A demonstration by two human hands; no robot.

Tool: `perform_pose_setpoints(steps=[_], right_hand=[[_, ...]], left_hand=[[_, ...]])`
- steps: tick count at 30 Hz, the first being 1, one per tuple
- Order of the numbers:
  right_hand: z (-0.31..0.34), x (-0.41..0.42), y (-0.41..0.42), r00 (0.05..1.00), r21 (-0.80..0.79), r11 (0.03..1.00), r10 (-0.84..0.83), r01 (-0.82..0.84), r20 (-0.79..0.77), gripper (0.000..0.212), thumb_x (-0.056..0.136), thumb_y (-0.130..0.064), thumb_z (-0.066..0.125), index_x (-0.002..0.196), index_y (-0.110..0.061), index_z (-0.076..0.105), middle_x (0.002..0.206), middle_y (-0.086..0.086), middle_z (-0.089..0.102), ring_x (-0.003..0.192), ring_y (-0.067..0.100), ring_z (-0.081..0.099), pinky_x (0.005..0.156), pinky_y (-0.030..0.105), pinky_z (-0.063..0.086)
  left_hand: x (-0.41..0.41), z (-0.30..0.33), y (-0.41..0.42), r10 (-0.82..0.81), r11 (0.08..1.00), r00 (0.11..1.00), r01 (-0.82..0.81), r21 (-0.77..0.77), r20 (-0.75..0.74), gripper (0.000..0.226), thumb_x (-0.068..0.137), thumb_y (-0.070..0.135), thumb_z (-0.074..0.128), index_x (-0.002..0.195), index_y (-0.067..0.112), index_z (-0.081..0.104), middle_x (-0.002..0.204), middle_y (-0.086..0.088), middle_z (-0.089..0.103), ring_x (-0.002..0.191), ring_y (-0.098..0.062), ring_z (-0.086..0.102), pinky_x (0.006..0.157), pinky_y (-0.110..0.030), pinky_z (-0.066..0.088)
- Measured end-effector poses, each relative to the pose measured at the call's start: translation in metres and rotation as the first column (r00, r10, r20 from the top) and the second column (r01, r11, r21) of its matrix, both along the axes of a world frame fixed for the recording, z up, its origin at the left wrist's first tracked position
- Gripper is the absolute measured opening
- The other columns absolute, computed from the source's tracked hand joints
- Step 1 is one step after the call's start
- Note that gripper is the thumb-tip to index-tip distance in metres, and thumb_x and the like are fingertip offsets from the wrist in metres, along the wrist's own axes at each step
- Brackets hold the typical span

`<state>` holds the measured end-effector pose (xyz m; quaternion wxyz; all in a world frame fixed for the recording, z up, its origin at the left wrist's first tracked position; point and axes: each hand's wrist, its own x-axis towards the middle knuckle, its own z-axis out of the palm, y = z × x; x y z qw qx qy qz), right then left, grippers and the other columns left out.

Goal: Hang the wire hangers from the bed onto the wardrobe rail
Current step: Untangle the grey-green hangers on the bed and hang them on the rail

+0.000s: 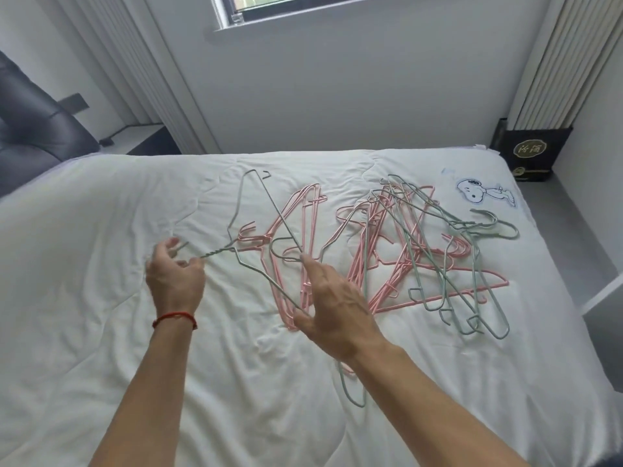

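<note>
Two hands over bed [101,230]: left hand [175,278] pinches grey-green hanger [256,210] by its hook; right hand [332,305], fingers spread, touches its frame. Remaining pink and green hangers [421,251] lie tangled on bed, count unclear.

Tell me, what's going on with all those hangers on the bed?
A person is sorting wire hangers off the bed. The left hand grips one grey-green hanger by its hook, lifting it from the pink hangers. The right hand, fingers spread, reaches over the pile. A second tangled heap lies further right.
</note>
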<state>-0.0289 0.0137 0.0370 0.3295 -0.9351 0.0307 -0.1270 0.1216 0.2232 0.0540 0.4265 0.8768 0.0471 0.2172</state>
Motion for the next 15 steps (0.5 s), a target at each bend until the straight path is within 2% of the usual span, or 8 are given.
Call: perform_pose_setpoints(steps=[2,4,7,9,10,11,13,15], right_hand=[[0.004,-0.010,-0.010,0.994,0.136,0.986,-0.103,0.096,0.043,0.079,0.084,-0.035,0.067,0.155,-0.026,0.033,0.130,0.003,0.064,0.117,0.028,0.063,0.097,0.042,0.051],[0.006,-0.027,-0.033,0.978,0.227,0.955,-0.204,0.191,0.039,0.074,0.083,-0.035,0.070,0.150,-0.028,0.040,0.123,0.004,0.071,0.116,0.025,0.066,0.096,0.040,0.052],[0.009,-0.064,-0.086,0.968,0.319,0.914,-0.247,0.251,-0.053,0.063,0.080,-0.031,0.071,0.142,-0.033,0.054,0.110,0.000,0.075,0.097,0.014,0.072,0.090,0.035,0.057],[0.012,-0.097,-0.128,0.965,0.459,0.848,-0.228,0.264,-0.133,0.049,0.081,-0.025,0.071,0.129,-0.034,0.065,0.103,-0.002,0.076,0.074,0.010,0.070,0.071,0.034,0.060],[0.013,-0.117,-0.149,0.963,0.540,0.798,-0.213,0.269,-0.166,0.043,0.081,-0.024,0.071,0.123,-0.032,0.068,0.099,0.003,0.077,0.065,0.014,0.068,0.059,0.034,0.057],[0.014,-0.139,-0.169,0.960,0.610,0.741,-0.204,0.280,-0.193,0.038,0.081,-0.025,0.071,0.119,-0.028,0.070,0.096,0.011,0.077,0.060,0.019,0.066,0.051,0.034,0.052],[0.014,-0.188,-0.204,0.948,0.694,0.646,-0.211,0.319,-0.240,0.038,0.082,-0.029,0.073,0.120,-0.021,0.069,0.097,0.020,0.077,0.059,0.026,0.062,0.048,0.034,0.047],[0.016,-0.243,-0.230,0.920,0.727,0.564,-0.265,0.392,-0.290,0.046,0.083,-0.032,0.074,0.125,-0.015,0.067,0.103,0.017,0.079,0.060,0.024,0.060,0.049,0.032,0.045]], left_hand=[[-0.013,0.028,-0.017,-0.065,0.998,0.981,0.066,0.003,0.183,0.044,0.082,0.007,0.064,0.126,0.014,0.062,0.120,-0.011,0.059,0.082,-0.005,0.061,0.075,-0.004,0.049],[-0.026,0.051,-0.051,-0.168,0.985,0.940,0.173,0.011,0.298,0.041,0.083,0.010,0.066,0.124,0.016,0.064,0.118,-0.004,0.054,0.086,-0.008,0.059,0.072,-0.005,0.050],[-0.043,0.074,-0.121,-0.356,0.922,0.851,0.386,0.000,0.386,0.042,0.084,0.016,0.072,0.125,0.014,0.062,0.119,-0.008,0.058,0.095,-0.013,0.063,0.071,-0.016,0.056],[-0.057,0.082,-0.173,-0.488,0.852,0.778,0.523,0.022,0.395,0.046,0.083,0.022,0.076,0.126,0.014,0.062,0.117,-0.006,0.059,0.100,-0.016,0.063,0.074,-0.031,0.060],[-0.067,0.085,-0.199,-0.546,0.812,0.741,0.583,0.028,0.392,0.048,0.081,0.024,0.079,0.125,0.015,0.062,0.115,-0.003,0.058,0.101,-0.017,0.063,0.077,-0.036,0.060],[-0.080,0.086,-0.225,-0.599,0.767,0.701,0.641,0.027,0.386,0.049,0.080,0.026,0.080,0.124,0.017,0.063,0.113,-0.001,0.056,0.101,-0.017,0.063,0.080,-0.041,0.060],[-0.113,0.087,-0.276,-0.694,0.664,0.617,0.748,-0.003,0.371,0.048,0.077,0.026,0.084,0.121,0.020,0.066,0.112,0.002,0.052,0.098,-0.017,0.065,0.081,-0.045,0.059],[-0.152,0.086,-0.323,-0.774,0.554,0.525,0.832,-0.024,0.354,0.047,0.076,0.024,0.086,0.119,0.020,0.067,0.111,0.002,0.050,0.094,-0.015,0.065,0.078,-0.041,0.061]])
